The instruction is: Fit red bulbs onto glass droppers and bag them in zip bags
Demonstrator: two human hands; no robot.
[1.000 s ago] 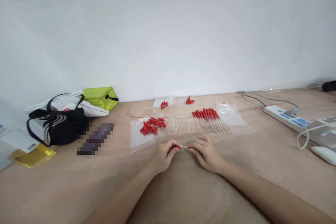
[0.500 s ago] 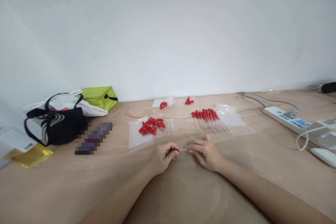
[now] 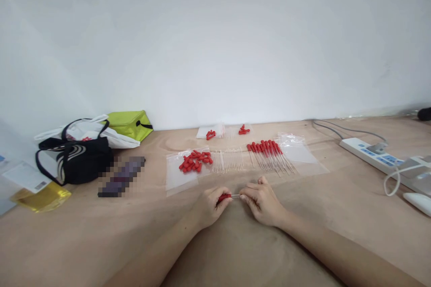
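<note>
My left hand (image 3: pixel 213 206) is closed on a red cap (image 3: pixel 224 197) between thumb and fingers. From the cap a thin pale stick (image 3: pixel 235 196) runs right to my right hand (image 3: pixel 261 201), whose fingertips pinch its other end. Beyond the hands, a pile of red caps (image 3: pixel 195 161) lies on a clear plastic bag (image 3: pixel 177 175). Beside it is a row of cotton swabs (image 3: pixel 228 160). Farther right, several swabs with red caps (image 3: pixel 267 148) on their far ends lie fanned out, next to another clear bag (image 3: pixel 299 150).
Small bags with red pieces (image 3: pixel 244 130) lie near the wall. At the left are a black bag (image 3: pixel 84 159), a green bag (image 3: pixel 129 123), a blurred dark object (image 3: pixel 123 177) and a yellow packet (image 3: pixel 50 197). A power strip (image 3: pixel 373 157) with cables stands on the right.
The hands have drawn slightly closer together, so less of the stick shows between them. More of the red cap is visible in my left hand. The whole view has shifted slightly.
</note>
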